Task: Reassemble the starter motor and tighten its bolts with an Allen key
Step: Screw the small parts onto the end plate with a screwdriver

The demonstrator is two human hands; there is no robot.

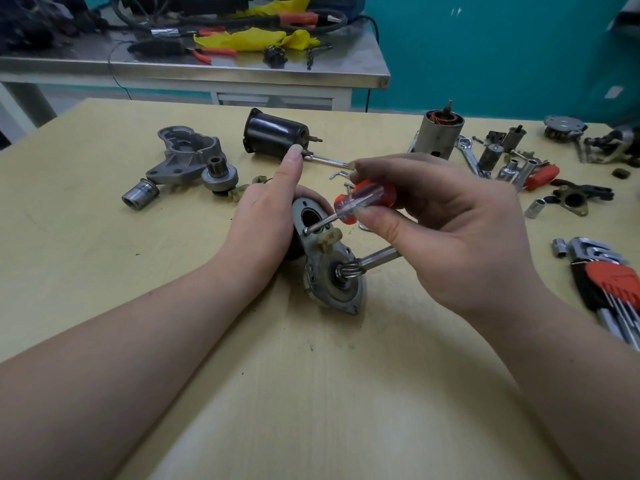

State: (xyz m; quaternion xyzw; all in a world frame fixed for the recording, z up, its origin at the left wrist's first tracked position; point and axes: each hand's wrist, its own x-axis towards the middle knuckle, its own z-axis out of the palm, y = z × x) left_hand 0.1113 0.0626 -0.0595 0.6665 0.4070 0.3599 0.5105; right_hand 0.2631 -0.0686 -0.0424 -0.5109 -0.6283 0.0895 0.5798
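Left hand point(263, 216) grips one starter motor assembly point(322, 258) mid-tabletop point(104, 271), index finger extended. Right hand point(433, 230), fingers clenched on one red-handled screwdriver point(360, 202), tip on housing plate. One Allen key set point(609, 289) lies right.

This is looking like a repair workshop. Motor parts are lying scattered over a pale wooden surface point(104, 271): a black casing point(273, 136), a cast housing point(183, 154), an armature point(440, 133) showing copper windings, plus sockets point(512, 168), a spanner point(467, 154) and a hex key set point(609, 285). Behind it a steel bench point(207, 69) is standing against a teal wall point(485, 53), carrying orange-handled pliers point(211, 53), cables point(207, 19) and yellow rags point(252, 39).
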